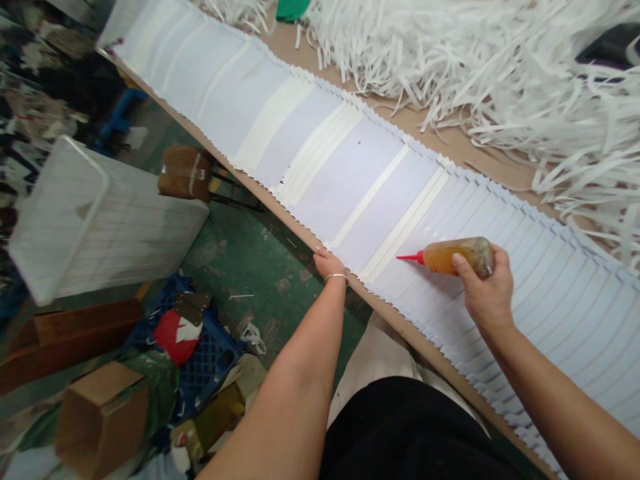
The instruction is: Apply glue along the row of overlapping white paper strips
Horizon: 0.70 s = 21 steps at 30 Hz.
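A squeeze bottle of amber liquid (457, 257) sits in your right hand (487, 290), its fingers closed around it, over a long white pleated paper sheet (550, 320). The bottle's long axis lies across the sheet, with its red nozzle (409, 257) pointing left, just beside a cream stripe (404, 225). Your right hand is the nearer. Your left hand (330, 265) rests partly open, gripping nothing, at the sheet's serrated edge along a brown board table (400, 331). Beyond lies a heap of white paper strips (450, 53).
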Each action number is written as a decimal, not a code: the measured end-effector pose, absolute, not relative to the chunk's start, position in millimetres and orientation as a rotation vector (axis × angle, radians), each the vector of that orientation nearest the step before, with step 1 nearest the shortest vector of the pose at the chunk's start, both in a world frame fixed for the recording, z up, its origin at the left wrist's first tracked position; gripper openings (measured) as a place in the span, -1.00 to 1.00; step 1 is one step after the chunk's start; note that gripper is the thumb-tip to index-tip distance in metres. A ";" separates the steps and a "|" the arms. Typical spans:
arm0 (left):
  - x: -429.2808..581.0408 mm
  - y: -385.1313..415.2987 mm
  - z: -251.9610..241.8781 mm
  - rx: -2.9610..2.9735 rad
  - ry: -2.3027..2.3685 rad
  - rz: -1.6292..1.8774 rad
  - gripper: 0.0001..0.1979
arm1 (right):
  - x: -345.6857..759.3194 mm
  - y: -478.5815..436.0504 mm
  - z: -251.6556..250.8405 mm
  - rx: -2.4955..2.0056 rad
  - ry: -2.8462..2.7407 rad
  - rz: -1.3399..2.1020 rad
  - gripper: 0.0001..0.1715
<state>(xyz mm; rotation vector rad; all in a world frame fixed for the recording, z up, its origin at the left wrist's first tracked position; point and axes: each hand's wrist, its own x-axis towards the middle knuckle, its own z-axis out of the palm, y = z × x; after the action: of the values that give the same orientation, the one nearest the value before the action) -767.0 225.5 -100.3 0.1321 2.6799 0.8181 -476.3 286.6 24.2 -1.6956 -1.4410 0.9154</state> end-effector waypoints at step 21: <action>-766.7 228.8 -97.6 -0.005 2.695 0.780 -0.43 | -481.1 280.6 39.0 -1.138 -1.677 0.919 -0.14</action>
<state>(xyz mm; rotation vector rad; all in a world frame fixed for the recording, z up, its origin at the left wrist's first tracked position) -766.7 228.8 -97.6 -0.0055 2.6953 0.7804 -481.1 280.6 39.0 -1.1377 -1.6771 0.9192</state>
